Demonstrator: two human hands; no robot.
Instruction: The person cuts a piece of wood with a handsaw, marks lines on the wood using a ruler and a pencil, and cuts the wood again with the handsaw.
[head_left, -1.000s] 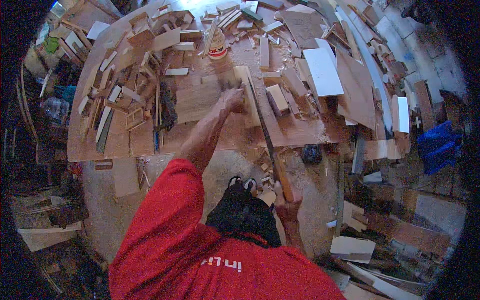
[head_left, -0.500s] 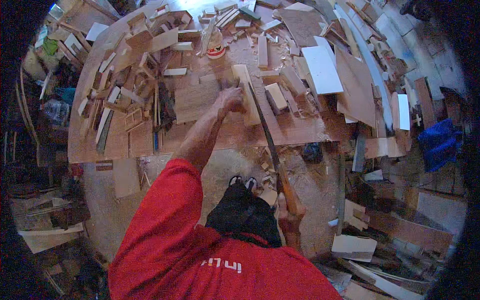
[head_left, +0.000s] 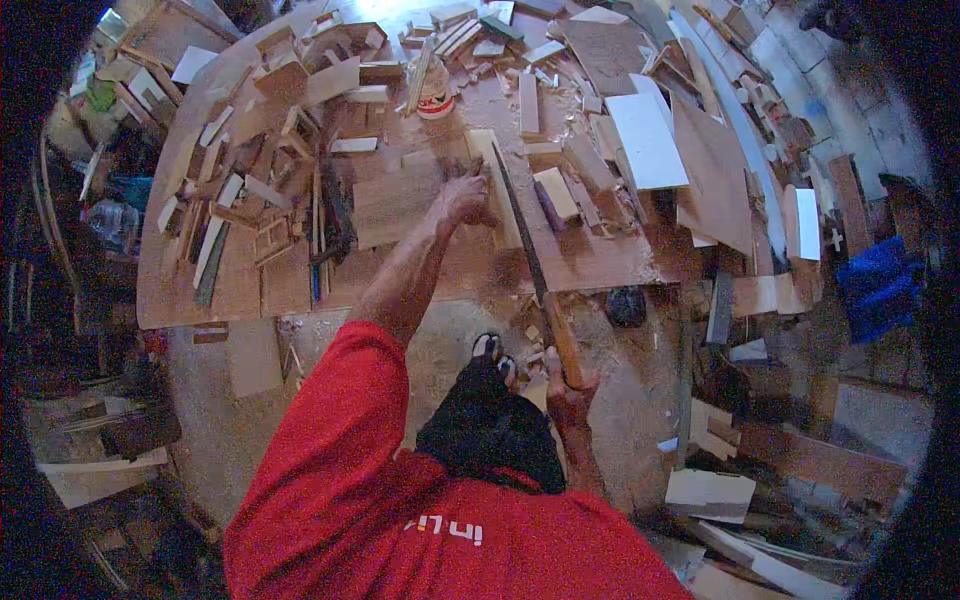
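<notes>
My left hand [head_left: 465,203] grips a pale, narrow wooden board [head_left: 506,222] lying on the worktable, its fingers bent over the board's left edge. Along the right side of that board runs the long dark blade of a handsaw [head_left: 527,248], slanting back over the table's near edge. My right hand [head_left: 570,393] is closed round the rear of the saw's brown wooden handle [head_left: 563,345], below table height in front of my body. Left of the board, a flat brown wood panel [head_left: 395,207] lies partly behind my left wrist.
Wood offcuts crowd the worktable [head_left: 225,300]. A container [head_left: 434,105] with sticks stands beyond the board. Right of the saw are a small wooden block [head_left: 556,194] and a white panel [head_left: 645,142]. Shavings and scraps lie on the floor near my feet [head_left: 497,355].
My right hand has moved forward and slightly left with the saw, whose blade reaches farther along the board. The left hand stays on the board. My feet appear slightly shifted.
</notes>
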